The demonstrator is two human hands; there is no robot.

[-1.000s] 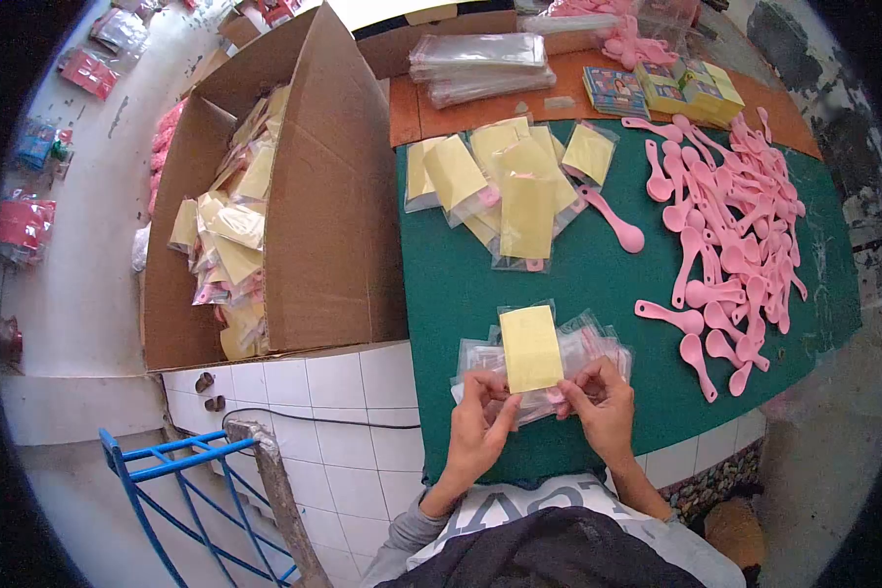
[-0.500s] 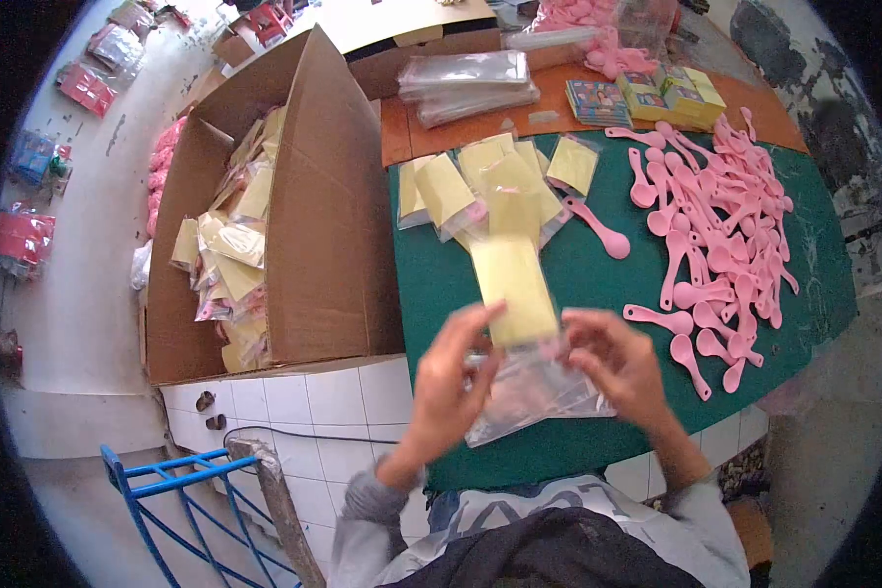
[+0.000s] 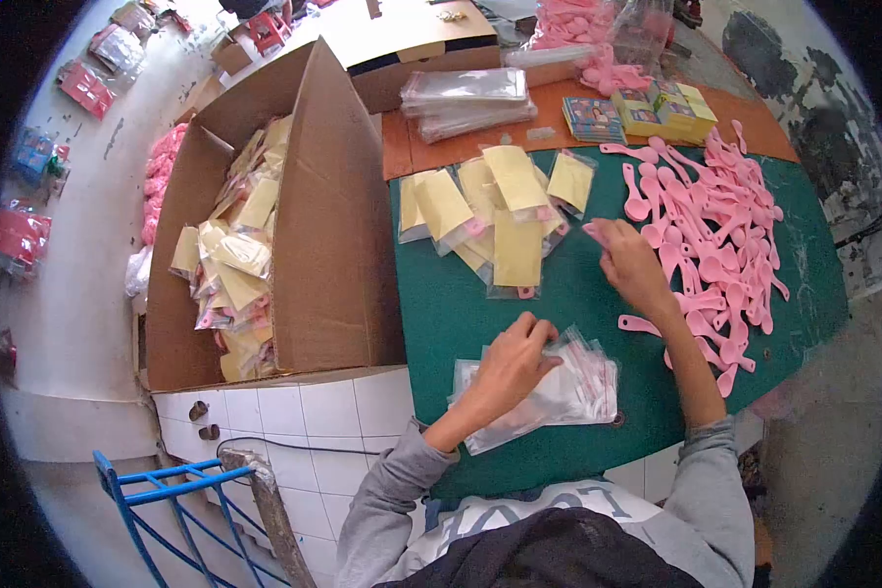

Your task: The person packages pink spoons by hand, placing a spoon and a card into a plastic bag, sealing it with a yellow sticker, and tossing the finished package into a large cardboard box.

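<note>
Left hand (image 3: 513, 365) sits nearest, fingers curled, pinching at the stack of empty bags (image 3: 559, 392) on the green mat (image 3: 559, 294). Right hand (image 3: 629, 263) reaches farther up the mat, fingers closing on a pink spoon (image 3: 595, 233). Packed bags (image 3: 500, 211) pile beyond, but loads of loose spoons (image 3: 725, 225) remain, so I reckon plenty's left.

A small packing workshop: a green table (image 3: 598, 323) strewn with pink spoons (image 3: 720, 225), stacks of clear bags (image 3: 465, 93), yellow-carded packs (image 3: 505, 211) laid out, and an open carton (image 3: 284, 216) beside it filled with finished packs, more stock on the floor
</note>
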